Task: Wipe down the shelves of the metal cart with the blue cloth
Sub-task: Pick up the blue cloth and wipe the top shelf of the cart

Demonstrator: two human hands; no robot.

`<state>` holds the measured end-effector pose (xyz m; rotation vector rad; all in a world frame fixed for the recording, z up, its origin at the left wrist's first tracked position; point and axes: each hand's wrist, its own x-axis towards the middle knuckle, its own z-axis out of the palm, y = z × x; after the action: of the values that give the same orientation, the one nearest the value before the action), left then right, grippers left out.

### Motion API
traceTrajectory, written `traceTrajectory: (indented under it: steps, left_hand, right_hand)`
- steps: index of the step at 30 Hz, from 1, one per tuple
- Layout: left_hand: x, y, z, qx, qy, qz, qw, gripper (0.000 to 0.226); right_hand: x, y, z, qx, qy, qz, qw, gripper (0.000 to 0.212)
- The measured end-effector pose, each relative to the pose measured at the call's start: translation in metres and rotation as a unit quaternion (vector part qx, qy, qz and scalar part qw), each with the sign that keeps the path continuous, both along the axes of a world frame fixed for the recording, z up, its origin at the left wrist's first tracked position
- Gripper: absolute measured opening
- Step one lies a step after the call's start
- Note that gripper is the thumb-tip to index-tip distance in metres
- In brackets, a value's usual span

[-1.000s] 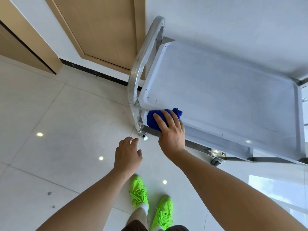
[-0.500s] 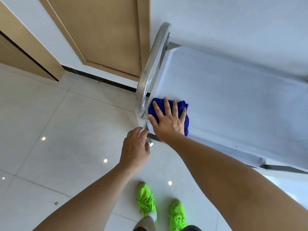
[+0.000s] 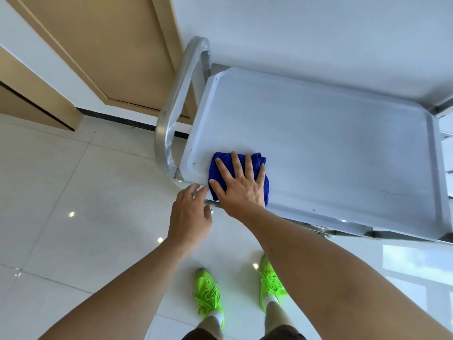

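The blue cloth [image 3: 239, 177] is a deep blue, textured fabric bunched into a compact, roughly square pad with a rumpled far right corner. It lies on the top shelf [image 3: 331, 148] of the metal cart [image 3: 436, 168], in the near left corner, just inside the shelf's raised rim. The shelf is a pale, matte metal tray with rounded corners.

The right hand [image 3: 241, 187] lies flat on top of the cloth. Its fingers [image 3: 236, 163] are straight and spread, pressing the cloth onto the shelf; the fingertips reach almost to the cloth's far edge, and the thumb lies along its left edge. Cloth shows beyond the fingertips and along the right side of the hand.

The left hand [image 3: 190, 214] is just beside the right hand, at the near left corner of the cart, below the shelf edge. Its fingers are loosely bent and grasp nothing; whether they touch the frame cannot be determined.

The curved handle [image 3: 181, 101] of the cart rises at the left end of the shelf.
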<state>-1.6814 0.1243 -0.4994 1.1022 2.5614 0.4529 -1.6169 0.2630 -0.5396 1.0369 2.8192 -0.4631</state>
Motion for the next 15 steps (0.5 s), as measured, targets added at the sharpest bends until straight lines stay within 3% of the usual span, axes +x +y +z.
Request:
traceTrajectory:
  steps: [4, 15]
  left_hand:
    - [0.03, 0.024, 0.002, -0.009, 0.011, -0.01, 1.0, 0.042]
    - [0.126, 0.128, 0.008, 0.01, 0.039, -0.147, 0.988, 0.041]
  right_hand:
    - [0.052, 0.028, 0.0, 0.003, -0.005, -0.017, 1.0, 0.065]
    - [0.204, 0.105, 0.005, 0.018, -0.041, -0.079, 0.996, 0.068]
